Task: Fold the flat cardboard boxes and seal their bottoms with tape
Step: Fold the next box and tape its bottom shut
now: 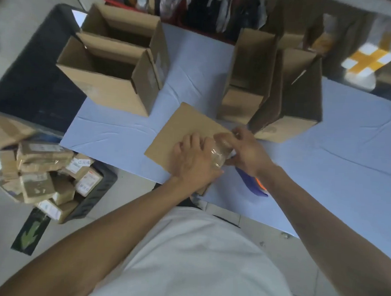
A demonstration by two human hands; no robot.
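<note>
the box (179, 133) lies on the blue table (326, 156), its near edge at the table's front. the left hand (192, 161) presses flat on the box, fingers spread, gripping nothing. just right of it, the right hand (247, 151) curls around the tape roll (221, 150) over the box's right edge.

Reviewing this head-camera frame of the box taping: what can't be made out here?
- Tape seam on the box being sealed: covered by the left hand and right hand.
- Clear tape roll: motion-blurred, so its free end is unreadable.
- Purple-handled tool: mostly under the right wrist; type unclear.
- Bottoms of the upright boxes: in shadow, facing down.
- Labels on the parcels: too small and blurred.
</note>
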